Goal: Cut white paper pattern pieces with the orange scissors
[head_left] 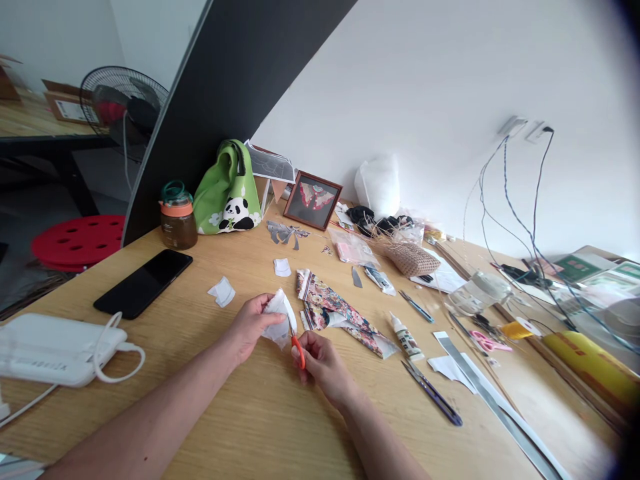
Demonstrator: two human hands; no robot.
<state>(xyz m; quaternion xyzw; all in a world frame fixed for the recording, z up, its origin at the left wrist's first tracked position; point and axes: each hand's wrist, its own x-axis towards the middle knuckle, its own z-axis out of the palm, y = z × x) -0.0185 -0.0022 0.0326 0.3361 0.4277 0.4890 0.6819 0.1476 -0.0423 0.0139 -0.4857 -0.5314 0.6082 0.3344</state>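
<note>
Between the thumb and fingers of my left hand (253, 327) is a small white piece of fabric (275, 313). My right hand (320, 367) is closed around the orange handles of a pair of scissors (299, 351), whose blades lie at the right edge of the white piece. A narrow white strip curves off along the blades. Two other white pieces lie beyond my hands: one cut piece (222, 291) to the left and a squarish piece (282, 267) farther back. Just right of the scissors rests floral patterned fabric (340, 307), folded and strip-like.
A phone (144, 283) and a white power bank (55, 350) lie left. Behind stand a jar (179, 223), a green panda bag (230, 193) and a framed butterfly piece (313, 200). To the right are a glue bottle (406, 338), a utility knife (434, 395) and a steel ruler (495, 407).
</note>
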